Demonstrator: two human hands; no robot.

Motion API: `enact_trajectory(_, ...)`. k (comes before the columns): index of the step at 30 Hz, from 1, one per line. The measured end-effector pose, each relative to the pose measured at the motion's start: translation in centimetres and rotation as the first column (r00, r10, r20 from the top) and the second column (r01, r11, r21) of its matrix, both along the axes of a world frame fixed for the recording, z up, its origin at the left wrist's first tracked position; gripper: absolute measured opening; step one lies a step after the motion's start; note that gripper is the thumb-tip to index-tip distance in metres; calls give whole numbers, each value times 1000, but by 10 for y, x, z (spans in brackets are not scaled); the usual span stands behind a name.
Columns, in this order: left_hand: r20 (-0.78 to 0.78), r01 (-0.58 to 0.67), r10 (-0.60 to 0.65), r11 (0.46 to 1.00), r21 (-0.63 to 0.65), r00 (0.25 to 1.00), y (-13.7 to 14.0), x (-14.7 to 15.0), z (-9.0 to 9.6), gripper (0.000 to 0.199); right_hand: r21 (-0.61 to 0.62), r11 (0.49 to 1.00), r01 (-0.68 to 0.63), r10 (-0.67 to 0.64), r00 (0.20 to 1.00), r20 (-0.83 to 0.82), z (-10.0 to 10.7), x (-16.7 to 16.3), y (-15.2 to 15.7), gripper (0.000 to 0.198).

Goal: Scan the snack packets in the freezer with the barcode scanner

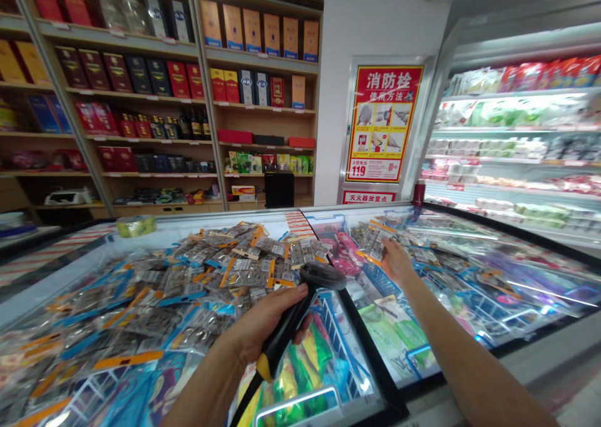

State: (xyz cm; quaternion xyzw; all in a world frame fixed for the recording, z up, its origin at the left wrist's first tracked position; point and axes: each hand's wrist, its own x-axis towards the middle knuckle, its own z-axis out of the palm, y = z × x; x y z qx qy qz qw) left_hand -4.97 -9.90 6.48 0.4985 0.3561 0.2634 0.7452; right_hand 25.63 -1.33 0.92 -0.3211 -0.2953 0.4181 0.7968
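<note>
Left hand (257, 327) grips a scanner (295, 314); right hand (397, 264) (farther forward) pinches a packet (373, 241): apparently scanning, which next needs alignment.

I watch through one head-worn camera, facing forward and down: the left hand (267, 324) sits close below my lens, the right hand (397, 261) farther out over the display chest (367, 347), shelves (286, 123) beyond.
</note>
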Motion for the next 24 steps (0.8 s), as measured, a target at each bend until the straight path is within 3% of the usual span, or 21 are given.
enact_trajectory(6,14,-22,23,1000,-10,1000,-3,3,4,34,19,1000,-10,10,1000,0,1,-1,-1,15)
enact_trajectory(12,38,-22,23,1000,-13,999,-5,3,4,33,-60,998,-33,33,999,8,-1,0,0,15)
enact_trajectory(19,43,-13,14,1000,-14,999,-6,2,6,32,-72,989,128,-99,945,313,-10,-1,3,14)
enact_trajectory(21,44,-18,18,1000,-5,999,-6,2,6,32,-38,976,214,-172,866,470,-14,1,2,18)
enact_trajectory(24,40,-37,37,999,2,999,-5,2,6,32,81,946,315,-246,532,810,-22,-2,2,23)
